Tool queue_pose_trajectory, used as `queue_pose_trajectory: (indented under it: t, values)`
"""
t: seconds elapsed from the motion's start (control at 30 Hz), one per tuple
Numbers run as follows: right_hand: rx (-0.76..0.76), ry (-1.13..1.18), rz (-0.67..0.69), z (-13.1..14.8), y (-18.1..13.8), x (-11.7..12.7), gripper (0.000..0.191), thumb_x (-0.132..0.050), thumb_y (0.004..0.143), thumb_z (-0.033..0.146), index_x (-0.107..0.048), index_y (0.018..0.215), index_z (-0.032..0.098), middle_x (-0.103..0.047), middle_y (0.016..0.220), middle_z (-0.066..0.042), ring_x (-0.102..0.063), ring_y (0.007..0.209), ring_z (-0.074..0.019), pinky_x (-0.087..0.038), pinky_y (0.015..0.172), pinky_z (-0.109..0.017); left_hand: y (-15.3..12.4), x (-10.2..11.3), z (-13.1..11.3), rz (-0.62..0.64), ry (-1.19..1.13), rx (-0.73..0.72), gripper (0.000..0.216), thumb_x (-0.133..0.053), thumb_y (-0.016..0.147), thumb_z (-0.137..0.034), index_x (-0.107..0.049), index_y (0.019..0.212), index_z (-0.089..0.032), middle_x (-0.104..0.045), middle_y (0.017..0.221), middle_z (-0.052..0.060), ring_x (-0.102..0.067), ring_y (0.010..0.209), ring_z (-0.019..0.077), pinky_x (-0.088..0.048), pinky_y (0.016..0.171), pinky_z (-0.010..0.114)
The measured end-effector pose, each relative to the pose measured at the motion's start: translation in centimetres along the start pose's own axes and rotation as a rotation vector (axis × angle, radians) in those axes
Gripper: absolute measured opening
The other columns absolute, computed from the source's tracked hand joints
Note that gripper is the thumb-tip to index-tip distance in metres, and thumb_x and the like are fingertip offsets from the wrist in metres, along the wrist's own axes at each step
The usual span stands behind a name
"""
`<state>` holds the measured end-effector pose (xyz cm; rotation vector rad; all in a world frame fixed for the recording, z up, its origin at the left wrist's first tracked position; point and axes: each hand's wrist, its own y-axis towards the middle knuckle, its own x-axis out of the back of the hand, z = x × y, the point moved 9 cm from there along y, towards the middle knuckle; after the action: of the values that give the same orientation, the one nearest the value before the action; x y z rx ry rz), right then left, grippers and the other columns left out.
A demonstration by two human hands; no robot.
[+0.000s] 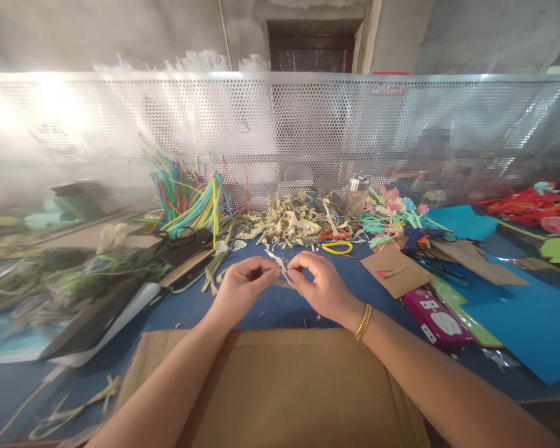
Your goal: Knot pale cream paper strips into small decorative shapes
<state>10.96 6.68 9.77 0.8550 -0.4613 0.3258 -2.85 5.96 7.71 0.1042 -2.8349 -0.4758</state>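
1. Cardboard sheet (284,386) lies nearest, under both forearms.
2. Left hand (242,283) and right hand (322,286) pinch a pale strip (277,260) above the blue table (270,308).
3. Seemingly mid-fold; further folding needs steady pinches.
4. Beyond: strip scraps (289,225), coloured straws (191,205).

Cardboard sheet (298,386) is plain tan, on a dark blue tabletop (191,306). Just past it the strip (280,264) is pale cream. To its right: gold bracelet (364,322), magenta case (436,318) with white marks. Beyond it to the left, neon green, yellow, blue straws (191,202); silver hole-dotted screen (308,124) behind.
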Motion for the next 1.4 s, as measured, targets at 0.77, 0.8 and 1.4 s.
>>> queue_pose_trajectory:
  t: [0.77, 0.8, 1.4]
  values:
    - [0.039, -0.274, -0.067, 0.3, -0.2, 0.3, 0.015, -0.057, 0.082, 0.018, -0.054, 0.067, 0.02, -0.056, 0.062, 0.005, -0.048, 0.063, -0.0105, -0.03, 0.073, -0.028, 0.2, -0.4, 0.1, 0.031, 0.091, -0.011, 0.021, -0.068, 0.075, -0.037, -0.073, 0.077, -0.017, -0.063, 0.069, 0.002, -0.047, 0.056, 0.0109, -0.037, 0.052, 0.024]
    - [0.038, -0.284, -0.068, 0.3, -0.2, 0.3, 0.015, -0.057, 0.081, 0.018, -0.054, 0.067, 0.019, -0.057, 0.062, 0.005, -0.048, 0.064, -0.0106, -0.03, 0.074, -0.028, 0.1, -0.5, 0.4, 0.034, 0.08, 0.027, 0.023, -0.07, 0.073, -0.038, -0.072, 0.079, -0.016, -0.062, 0.067, 0.001, -0.045, 0.052, 0.01, -0.035, 0.049, 0.023]
    - [-0.022, -0.245, 0.047, 0.2, -0.2, -0.4, 0.017, -0.053, 0.085, 0.019, -0.053, 0.068, 0.018, -0.056, 0.064, 0.005, -0.049, 0.067, -0.0105, -0.028, 0.077, -0.029, -0.4, -1.6, -0.4, 0.137, 0.32, -0.168, 0.013, -0.057, 0.083, -0.027, -0.059, 0.077, -0.016, -0.05, 0.063, -0.003, -0.041, 0.057, 0.0096, -0.032, 0.053, 0.021]
